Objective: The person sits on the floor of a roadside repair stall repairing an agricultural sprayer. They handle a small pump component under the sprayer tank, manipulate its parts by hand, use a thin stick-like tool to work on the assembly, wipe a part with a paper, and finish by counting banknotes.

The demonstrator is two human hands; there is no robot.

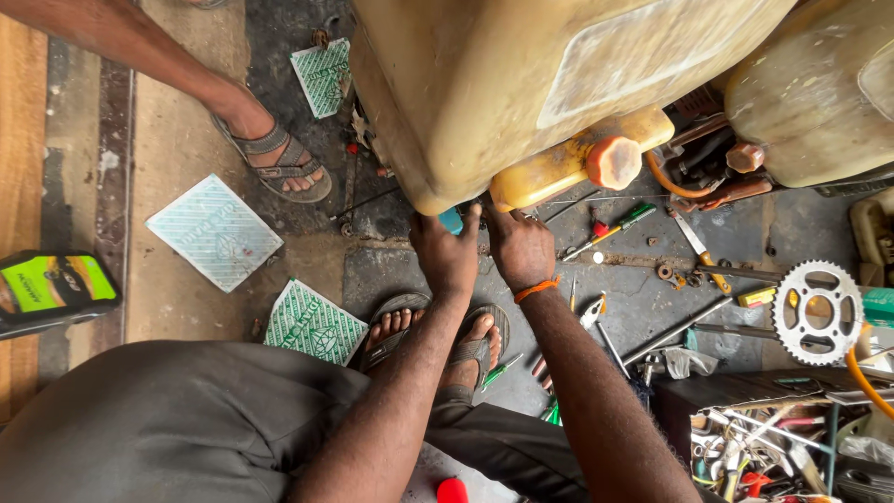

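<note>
Looming over both hands, a large, grimy yellow plastic jerrycan (521, 84) fills the top of the view, its lower edge just above the fingertips. Its stubby yellow spout with an orange screw cap (613, 161) juts out just right of the right hand. The left hand (447, 256) reaches up with fingers spread, their tips at the can's bottom corner, beside a small blue object (452, 221) whose kind cannot be told. The right hand (520, 247), an orange thread band (536, 290) on its wrist, is loosely open with fingertips tucked under the spout; whether either hand grips anything cannot be told. Below the hands are the person's own sandalled feet (438, 337). Further right lie a green-handled screwdriver (619, 226) and a silver toothed sprocket (819, 312).
</note>
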